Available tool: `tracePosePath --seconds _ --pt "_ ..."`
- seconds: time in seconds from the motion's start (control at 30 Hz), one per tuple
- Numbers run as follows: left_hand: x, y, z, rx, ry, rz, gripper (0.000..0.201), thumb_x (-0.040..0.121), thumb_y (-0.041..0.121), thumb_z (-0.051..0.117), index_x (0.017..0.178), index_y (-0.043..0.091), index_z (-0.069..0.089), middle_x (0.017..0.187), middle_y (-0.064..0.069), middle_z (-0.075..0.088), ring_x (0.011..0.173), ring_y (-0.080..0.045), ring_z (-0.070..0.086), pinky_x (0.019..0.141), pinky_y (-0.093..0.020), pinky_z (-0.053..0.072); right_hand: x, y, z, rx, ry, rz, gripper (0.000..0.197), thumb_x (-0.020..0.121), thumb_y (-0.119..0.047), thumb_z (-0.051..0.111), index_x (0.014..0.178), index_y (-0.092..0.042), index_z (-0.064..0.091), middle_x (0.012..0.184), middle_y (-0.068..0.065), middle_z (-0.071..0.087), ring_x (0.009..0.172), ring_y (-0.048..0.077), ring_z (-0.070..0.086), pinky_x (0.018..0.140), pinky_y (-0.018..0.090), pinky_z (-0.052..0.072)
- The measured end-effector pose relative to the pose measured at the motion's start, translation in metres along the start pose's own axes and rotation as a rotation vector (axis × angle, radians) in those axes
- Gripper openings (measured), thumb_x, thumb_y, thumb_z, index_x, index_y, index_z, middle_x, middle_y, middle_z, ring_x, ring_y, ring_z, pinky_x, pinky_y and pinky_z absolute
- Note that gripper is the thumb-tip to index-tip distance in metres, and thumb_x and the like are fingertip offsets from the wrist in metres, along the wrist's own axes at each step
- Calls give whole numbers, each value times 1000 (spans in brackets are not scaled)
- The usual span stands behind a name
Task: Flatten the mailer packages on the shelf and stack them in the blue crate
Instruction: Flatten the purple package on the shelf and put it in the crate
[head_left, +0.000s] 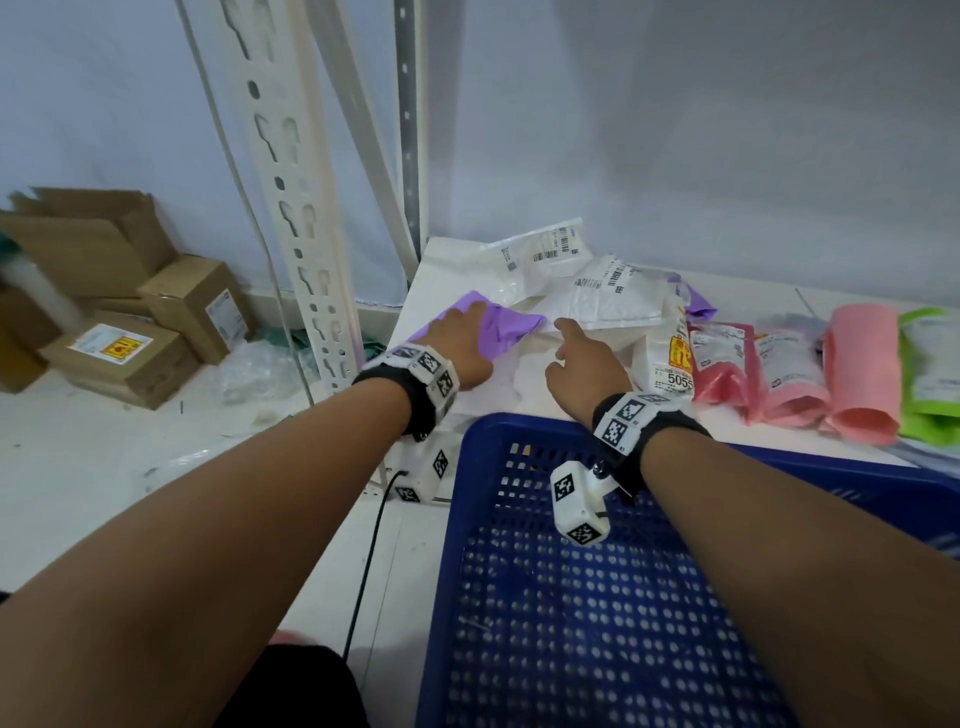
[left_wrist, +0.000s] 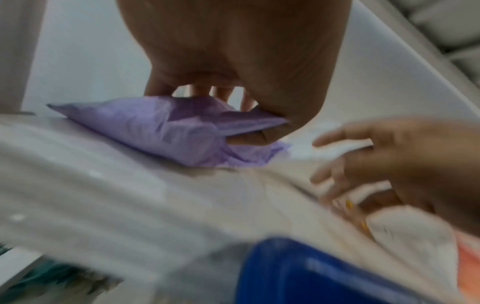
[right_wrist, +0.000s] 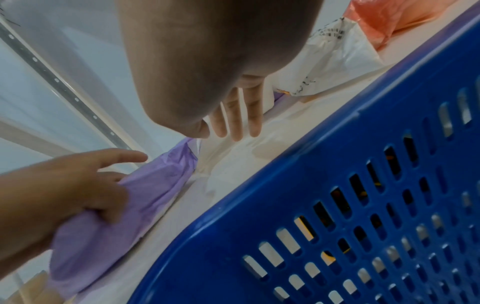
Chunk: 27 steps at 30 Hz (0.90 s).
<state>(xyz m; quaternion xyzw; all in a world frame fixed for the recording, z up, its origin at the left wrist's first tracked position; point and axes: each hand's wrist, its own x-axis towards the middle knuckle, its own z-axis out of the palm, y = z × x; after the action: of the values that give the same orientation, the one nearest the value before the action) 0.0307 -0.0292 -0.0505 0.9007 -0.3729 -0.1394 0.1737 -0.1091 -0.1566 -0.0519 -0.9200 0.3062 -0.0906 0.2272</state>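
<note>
L hand (head_left: 464, 347) grips purple mailer (head_left: 506, 325) w/ curled fingers, mid-frame on shelf (head_left: 769, 421); its long axis runs lower left to upper right. R hand (head_left: 584, 366) loose, fingers relaxed, above white mailer. Blue crate (head_left: 597, 597) at bottom.

Blurred left-wrist foreground (white shelf (left_wrist: 130, 195), blue crate (left_wrist: 298, 273)), crate cut off below.

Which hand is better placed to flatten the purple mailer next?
Left. The left hand already grips the purple mailer on the shelf, thumb under one edge in the wrist view. The right hand is open over a white mailer beside it and could likely steady the other end.
</note>
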Motion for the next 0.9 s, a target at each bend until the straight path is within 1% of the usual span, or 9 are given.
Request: tracePosePath --seconds 0.1,0.23,0.33,0.4,0.5,0.57,0.63,0.77,0.9 --pt "3 -3 -32 -190 50 -27 56 85 14 56 138 28 47 124 -4 59 100 -23 60 81 -29 49 1 -3 -1 72 74 -71 52 92 -11 47 143 -20 41 107 7 68 96 27 65 84 39 53" --pt "9 -5 -62 -323 43 8 47 84 2 44 115 31 65 118 -6 65 86 -18 61 70 -24 49 1 -13 -4 283 146 -95 50 92 -17 57 141 -22 43 104 1 65 89 20 63 77 31 49" --pt "9 -5 -72 -300 15 20 42 88 -6 44 114 14 70 105 -10 64 78 -16 54 60 -21 42 2 -22 -8 625 -15 14 43 93 -24 62 132 -27 46 93 0 64 71 19 63 66 37 54" --pt "8 -7 -75 -233 -58 10 33 92 -7 45 106 11 68 96 -8 58 90 -19 49 60 -19 40 1 -27 -11 704 -78 52 30 94 -28 64 118 -11 61 77 -1 62 57 15 56 55 33 50" --pt "9 -16 -72 -127 -109 -57 13 80 -5 53 78 6 59 83 -14 51 84 -23 46 60 -23 35 -2 -28 -13 719 -47 39 31 92 -27 68 88 4 67 64 0 60 44 1 51 43 17 40" --pt "7 -20 -70 -161 -99 -74 8 83 7 59 85 4 66 91 -14 58 84 -24 51 72 -26 42 -2 -27 -12 732 -31 64 33 91 -27 70 78 3 65 62 5 59 38 -1 48 39 12 36" --pt "9 -25 -66 -188 -60 -71 18 91 18 64 102 7 72 101 -8 64 92 -22 57 82 -28 45 1 -23 -8 686 16 132 37 88 -33 73 70 -5 58 57 4 54 36 2 45 39 16 35" --pt "13 -33 -58 -129 134 -167 13 89 22 69 96 12 73 99 -5 70 88 -23 64 77 -29 51 4 -15 5 524 29 245 47 81 -46 76 59 -12 51 56 8 50 47 20 47 53 30 38" --pt "7 -22 -48 72 241 -182 18 87 9 53 99 6 66 101 -15 68 91 -36 66 77 -36 53 5 -22 13 479 -16 276 44 78 -41 79 73 -1 63 69 14 64 61 23 58 59 33 44"
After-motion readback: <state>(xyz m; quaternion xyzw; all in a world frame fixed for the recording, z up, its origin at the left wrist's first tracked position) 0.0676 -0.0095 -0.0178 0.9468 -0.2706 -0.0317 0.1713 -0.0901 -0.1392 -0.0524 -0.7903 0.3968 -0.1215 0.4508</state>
